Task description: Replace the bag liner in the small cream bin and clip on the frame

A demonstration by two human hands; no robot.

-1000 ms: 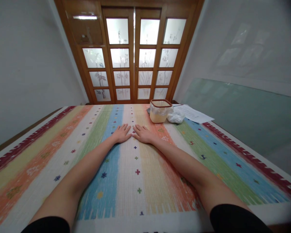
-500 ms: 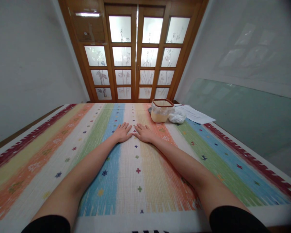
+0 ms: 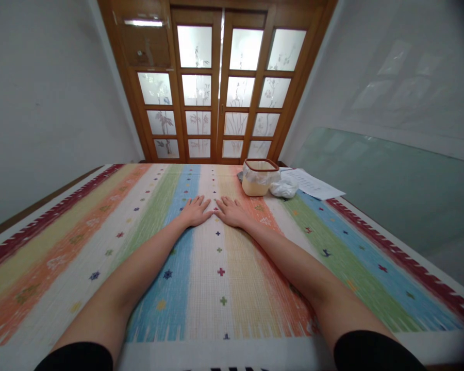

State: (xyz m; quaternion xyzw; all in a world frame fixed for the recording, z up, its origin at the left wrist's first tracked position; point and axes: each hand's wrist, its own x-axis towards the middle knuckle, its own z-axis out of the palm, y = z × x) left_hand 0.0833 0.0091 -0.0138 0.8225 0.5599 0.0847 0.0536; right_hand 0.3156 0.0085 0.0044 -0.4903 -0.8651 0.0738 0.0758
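Both hands lying palm down near the middle of the striped tablecloth (image 3: 206, 309), forearms stretching forward from dark sleeves.

Left hand (image 3: 195, 211): lying where a blue stripe is meeting a white one. Fingers fanning modestly apart, pointing toward the far edge, gripping nothing. Right hand (image 3: 231, 212): mirroring it on the pale yellow side, its fingers also spreading a little and holding nothing. Thumbs angling inward toward each other; at this size, I can't tell whether their tips are touching.

Change over the last second: very little. Hands keeping the same place on the cloth; the whole scene is shifting slightly in view, the head probably turning. For the work in hand, that is meaning contact with the cloth only, no object being handled.

Beyond the right hand, a cream bin (image 3: 255, 189) with a brown rim and clear liner is standing on the cloth. A white plastic bundle (image 3: 284, 187) is sitting to its right, and printed sheets (image 3: 317, 185) are lying farther right.
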